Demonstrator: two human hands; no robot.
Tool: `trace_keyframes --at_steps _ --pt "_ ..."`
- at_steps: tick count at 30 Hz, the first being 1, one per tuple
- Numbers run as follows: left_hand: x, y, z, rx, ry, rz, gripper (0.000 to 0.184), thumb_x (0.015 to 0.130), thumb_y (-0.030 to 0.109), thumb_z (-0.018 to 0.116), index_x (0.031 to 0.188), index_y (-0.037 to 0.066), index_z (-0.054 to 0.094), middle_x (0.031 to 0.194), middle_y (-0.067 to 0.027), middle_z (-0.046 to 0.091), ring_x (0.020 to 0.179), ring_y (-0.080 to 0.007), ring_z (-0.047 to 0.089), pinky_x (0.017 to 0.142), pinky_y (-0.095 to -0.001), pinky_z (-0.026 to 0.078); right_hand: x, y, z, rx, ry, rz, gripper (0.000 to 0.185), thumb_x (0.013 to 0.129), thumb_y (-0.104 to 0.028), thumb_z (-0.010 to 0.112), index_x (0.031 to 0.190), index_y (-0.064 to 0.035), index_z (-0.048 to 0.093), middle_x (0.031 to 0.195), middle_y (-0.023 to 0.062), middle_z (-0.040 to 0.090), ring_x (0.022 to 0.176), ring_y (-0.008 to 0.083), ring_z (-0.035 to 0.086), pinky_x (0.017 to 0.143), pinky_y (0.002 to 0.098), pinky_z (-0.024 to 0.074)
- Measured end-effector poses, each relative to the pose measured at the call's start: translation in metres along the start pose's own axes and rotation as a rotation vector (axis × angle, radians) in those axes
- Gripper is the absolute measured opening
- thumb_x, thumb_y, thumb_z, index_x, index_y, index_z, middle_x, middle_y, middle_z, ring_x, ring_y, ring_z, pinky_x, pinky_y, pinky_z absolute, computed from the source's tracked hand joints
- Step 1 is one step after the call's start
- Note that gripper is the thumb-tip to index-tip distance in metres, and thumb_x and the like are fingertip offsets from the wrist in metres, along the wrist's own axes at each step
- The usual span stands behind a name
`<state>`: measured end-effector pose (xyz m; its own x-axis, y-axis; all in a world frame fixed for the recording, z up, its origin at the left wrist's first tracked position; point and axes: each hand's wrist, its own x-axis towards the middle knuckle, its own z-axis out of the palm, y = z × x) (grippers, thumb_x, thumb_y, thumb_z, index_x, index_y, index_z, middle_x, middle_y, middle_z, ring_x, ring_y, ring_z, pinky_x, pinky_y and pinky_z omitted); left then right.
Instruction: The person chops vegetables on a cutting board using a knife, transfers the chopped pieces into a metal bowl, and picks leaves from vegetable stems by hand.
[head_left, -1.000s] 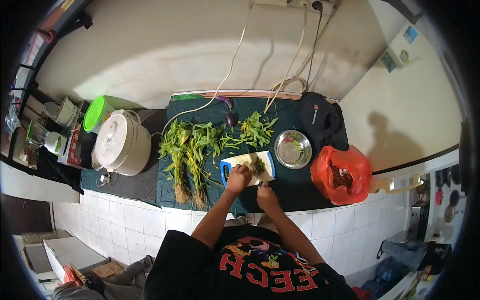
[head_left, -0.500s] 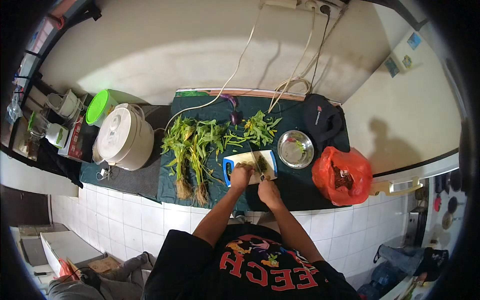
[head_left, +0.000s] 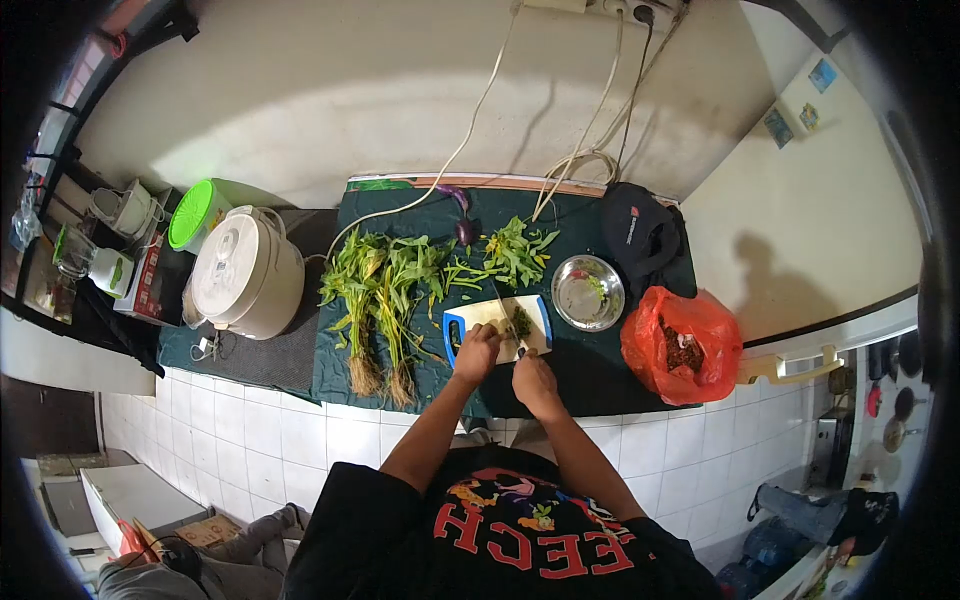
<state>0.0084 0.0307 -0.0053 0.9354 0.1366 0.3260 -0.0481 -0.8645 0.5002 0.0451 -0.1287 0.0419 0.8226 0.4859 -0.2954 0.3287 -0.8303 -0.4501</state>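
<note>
A white cutting board [head_left: 538,334] with blue ends lies near the table's front edge. My right hand [head_left: 535,382] is closed round the handle of a knife [head_left: 507,318], whose blade points away from me across the board. Chopped greens [head_left: 521,321] lie right of the blade. On the board's left part, my left hand [head_left: 478,352] is closed, its fingers bent down beside the blade; what they hold is too small to make out. To the right stands a metal bowl [head_left: 587,293] with a few green pieces inside.
Rooted leafy bunches [head_left: 385,300] lie left of the board, loose leaves [head_left: 520,252] and an eggplant [head_left: 464,230] behind it. A red plastic bag [head_left: 650,345] and black cap [head_left: 635,235] are right, a rice cooker [head_left: 248,275] left. Two other people [head_left: 245,560] are at the lower corners.
The knife handle and my right hand have shifted slightly on the board, and the blade's angle differs a little. My left hand stays beside the blade. The whole view has shifted slightly.
</note>
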Motion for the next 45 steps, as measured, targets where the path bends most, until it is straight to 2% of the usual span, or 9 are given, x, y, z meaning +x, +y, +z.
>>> trace_keyframes --at_steps 3,7,9,16,30,36,40,42,45 --pt "0.002 0.001 -0.001 0.042 -0.044 -0.035 0.02 0.081 0.01 0.061 0.097 0.008 0.073 0.099 -0.0078 0.064 0.094 -0.0291 0.058 0.084 -0.0393 0.048 -0.013 -0.003 0.016 0.088 0.01 0.148 0.024 0.097 -0.012 0.044 0.108 0.0078 0.051 0.092 0.0299 0.068 0.089 0.0449 0.069 0.075 0.0501 0.0567" --pt "0.003 -0.001 0.002 0.036 -0.049 -0.066 0.018 0.081 0.01 0.061 0.093 0.008 0.074 0.095 -0.008 0.066 0.094 -0.0287 0.059 0.084 -0.0384 0.049 -0.002 -0.006 0.003 0.14 -0.052 0.199 0.03 0.098 -0.018 0.047 0.11 0.0088 0.049 0.094 0.0312 0.068 0.092 0.0464 0.067 0.08 0.0515 0.055" --pt "0.007 -0.001 0.002 0.047 -0.042 -0.097 0.015 0.081 0.012 0.063 0.088 0.009 0.075 0.092 -0.0076 0.068 0.091 -0.0288 0.06 0.082 -0.0382 0.05 0.004 -0.008 -0.008 0.054 -0.027 0.049 0.032 0.1 -0.022 0.046 0.112 0.0085 0.048 0.095 0.0319 0.067 0.092 0.0467 0.067 0.08 0.0521 0.0547" --pt "0.011 0.006 -0.002 0.081 -0.009 -0.206 0.013 0.078 0.016 0.07 0.087 0.014 0.078 0.09 -0.0034 0.07 0.088 -0.0278 0.06 0.079 -0.0387 0.052 -0.015 0.0 0.015 0.121 -0.017 0.151 0.027 0.096 -0.012 0.044 0.11 0.0106 0.05 0.091 0.0302 0.068 0.088 0.0437 0.069 0.075 0.0476 0.0574" --pt "0.016 -0.007 0.008 0.093 -0.118 -0.379 0.013 0.076 0.024 0.074 0.086 0.02 0.08 0.09 -0.0056 0.073 0.087 -0.0323 0.065 0.077 -0.0426 0.055 -0.006 0.011 0.023 0.065 0.037 -0.089 0.031 0.097 -0.013 0.046 0.11 0.0146 0.051 0.093 0.0328 0.067 0.087 0.0448 0.068 0.077 0.0479 0.0561" --pt "0.018 -0.006 -0.002 -0.077 -0.112 -0.475 0.014 0.073 0.023 0.078 0.084 0.015 0.079 0.09 -0.0079 0.073 0.087 -0.0337 0.065 0.079 -0.0432 0.054 0.002 -0.007 0.0 0.057 0.007 0.067 0.031 0.098 -0.017 0.047 0.112 0.0101 0.049 0.095 0.0331 0.066 0.09 0.0465 0.068 0.081 0.0505 0.0549" --pt "0.016 -0.013 0.004 -0.071 -0.116 -0.463 0.015 0.072 0.023 0.079 0.084 0.013 0.078 0.09 -0.0075 0.072 0.087 -0.0336 0.065 0.08 -0.044 0.053 -0.021 0.014 0.03 0.033 0.022 -0.07 0.027 0.097 -0.015 0.047 0.11 0.0081 0.051 0.097 0.0332 0.066 0.095 0.0467 0.067 0.083 0.0504 0.0546" --pt "0.012 -0.006 0.0 -0.044 -0.046 -0.405 0.016 0.075 0.023 0.077 0.086 0.012 0.077 0.091 -0.0067 0.071 0.088 -0.0326 0.063 0.08 -0.0442 0.052 -0.012 -0.001 0.009 0.194 -0.04 0.141 0.027 0.096 -0.013 0.049 0.111 0.0091 0.049 0.096 0.0332 0.066 0.095 0.0461 0.067 0.081 0.0505 0.0551" --pt "0.004 -0.003 0.0 -0.02 0.02 -0.308 0.014 0.077 0.023 0.074 0.086 0.013 0.077 0.092 -0.004 0.07 0.087 -0.0298 0.063 0.08 -0.0423 0.052 0.006 -0.007 -0.003 0.056 -0.05 0.041 0.03 0.097 -0.012 0.043 0.111 0.0132 0.05 0.09 0.0321 0.067 0.085 0.046 0.068 0.074 0.0499 0.0553"
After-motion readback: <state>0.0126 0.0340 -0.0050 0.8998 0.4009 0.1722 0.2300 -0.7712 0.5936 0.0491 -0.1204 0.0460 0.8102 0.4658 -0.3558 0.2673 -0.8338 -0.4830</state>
